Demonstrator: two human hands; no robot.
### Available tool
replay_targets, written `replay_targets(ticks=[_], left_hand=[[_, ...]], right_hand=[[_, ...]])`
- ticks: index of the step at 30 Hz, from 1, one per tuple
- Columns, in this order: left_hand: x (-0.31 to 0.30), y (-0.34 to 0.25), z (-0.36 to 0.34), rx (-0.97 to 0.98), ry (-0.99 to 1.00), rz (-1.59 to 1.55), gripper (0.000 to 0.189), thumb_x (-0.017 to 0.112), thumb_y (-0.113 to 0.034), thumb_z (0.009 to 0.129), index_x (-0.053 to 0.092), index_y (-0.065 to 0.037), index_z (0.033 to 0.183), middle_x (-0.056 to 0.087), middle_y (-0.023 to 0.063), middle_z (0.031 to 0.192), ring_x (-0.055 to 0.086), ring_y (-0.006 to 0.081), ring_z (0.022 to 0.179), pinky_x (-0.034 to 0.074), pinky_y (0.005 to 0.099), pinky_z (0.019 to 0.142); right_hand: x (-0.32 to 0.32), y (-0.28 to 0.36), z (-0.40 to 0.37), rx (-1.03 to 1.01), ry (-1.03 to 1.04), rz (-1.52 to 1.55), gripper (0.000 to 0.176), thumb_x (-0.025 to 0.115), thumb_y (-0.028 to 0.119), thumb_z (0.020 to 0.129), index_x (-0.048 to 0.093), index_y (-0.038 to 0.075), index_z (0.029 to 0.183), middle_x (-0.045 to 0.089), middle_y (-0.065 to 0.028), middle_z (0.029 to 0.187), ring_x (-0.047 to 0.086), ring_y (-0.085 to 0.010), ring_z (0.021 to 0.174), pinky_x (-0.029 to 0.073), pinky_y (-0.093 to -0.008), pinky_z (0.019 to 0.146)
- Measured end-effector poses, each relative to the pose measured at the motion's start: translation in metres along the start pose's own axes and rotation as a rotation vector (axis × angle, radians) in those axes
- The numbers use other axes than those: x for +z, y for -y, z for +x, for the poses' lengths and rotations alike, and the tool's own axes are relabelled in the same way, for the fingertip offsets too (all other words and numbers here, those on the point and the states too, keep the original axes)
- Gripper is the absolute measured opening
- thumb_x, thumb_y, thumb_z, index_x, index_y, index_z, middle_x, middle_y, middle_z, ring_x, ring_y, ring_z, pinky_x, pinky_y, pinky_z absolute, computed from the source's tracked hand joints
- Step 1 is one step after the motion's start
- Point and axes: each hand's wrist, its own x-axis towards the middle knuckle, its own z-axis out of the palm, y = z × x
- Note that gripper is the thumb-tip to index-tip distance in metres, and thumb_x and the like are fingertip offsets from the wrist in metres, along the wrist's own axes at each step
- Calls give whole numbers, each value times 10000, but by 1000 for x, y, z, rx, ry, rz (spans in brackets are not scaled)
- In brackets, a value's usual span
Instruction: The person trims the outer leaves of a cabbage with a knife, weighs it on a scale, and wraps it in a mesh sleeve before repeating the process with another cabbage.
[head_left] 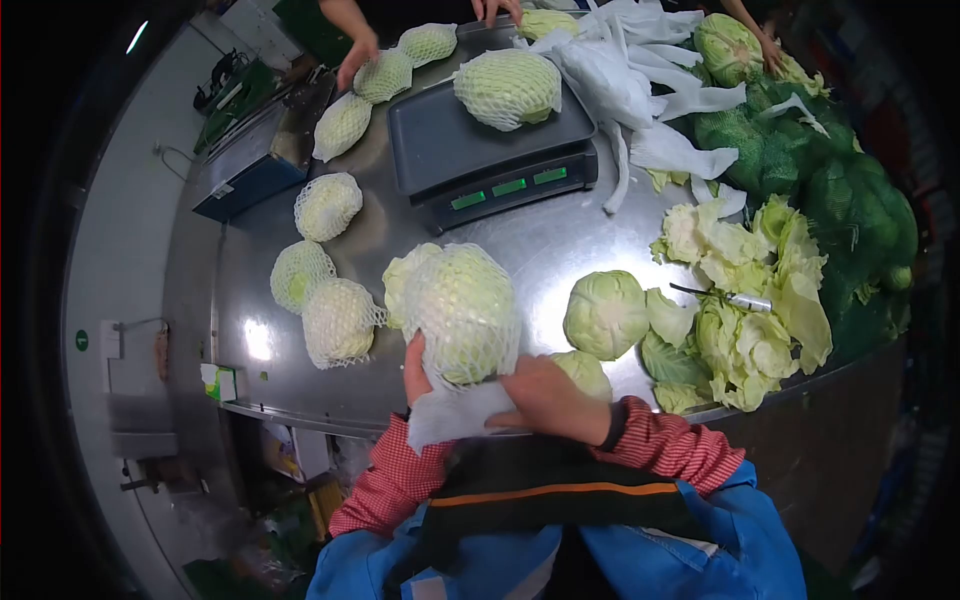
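A large pale green cabbage (462, 310) in white foam netting is at the table's front edge. My left hand (416, 372) is closed around its lower left side, with most of the fingers hidden behind it. At the lower right, my right hand (552, 398) grips the loose white end of the foam net (450, 412), which hangs below the cabbage. Just left of the netted cabbage, another pale head (400, 280) shows. Two bare cabbages lie to the right, one round (606, 315) and one (584, 374) partly behind my right hand.
A scale (490, 150) bears a netted cabbage (508, 88). Several netted cabbages line the left. Foam nets (620, 85), loose leaves (745, 340), a knife (735, 298) and green mesh sacks (850, 200) lie right. Other people's hands (358, 58) reach in at the far side.
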Motion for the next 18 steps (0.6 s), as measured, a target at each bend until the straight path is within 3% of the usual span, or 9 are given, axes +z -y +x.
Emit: replay_targets(ticks=[3,5,6,7,8,12,18], left_hand=[[-9,0,4,52,66,7,579,467,-404,963,416,-59,1426,546,146,1356,555,314,1224,468,477,1011],[-8,-16,4,52,85,38,563,467,-392,969,418,-61,1422,543,146,1359,549,309,1227,446,461,1037],[-10,-27,4,38,67,61,560,471,-385,970,418,-58,1421,542,145,1360,546,306,1230,442,456,1041],[-12,-37,6,24,51,84,558,475,-379,971,418,-55,1421,541,145,1361,543,303,1233,438,450,1046],[-16,-42,18,186,-23,205,517,455,-356,988,438,-54,1407,542,138,1367,574,285,1204,455,440,1036],[3,-67,44,221,20,299,533,470,-359,999,411,-44,1425,535,119,1382,553,281,1235,448,417,1044],[45,-99,111,308,106,331,541,495,-357,993,408,-48,1429,520,113,1403,536,273,1256,438,417,1052]], right_hand=[[16,-9,-4,111,314,303,358,718,311,815,589,44,1015,635,-175,883,629,-324,819,489,-403,713],[-31,6,-7,158,421,589,278,677,259,847,576,45,993,634,-166,844,627,-291,763,483,-389,701],[-45,3,-12,189,307,772,198,630,198,881,548,36,961,612,-70,797,588,-201,713,462,-343,671],[-52,-9,-18,246,166,917,178,612,178,900,540,37,982,585,-31,779,561,-153,704,449,-312,656],[-59,-19,-22,302,20,1056,159,595,157,920,532,37,1002,558,8,760,534,-105,694,436,-281,641],[-72,-32,-29,519,-81,1055,206,558,131,949,489,51,1126,549,13,763,520,-32,705,417,-219,626],[-64,-16,-35,554,-150,1149,200,540,102,943,478,44,1124,588,-25,850,556,-50,711,427,-225,625]])
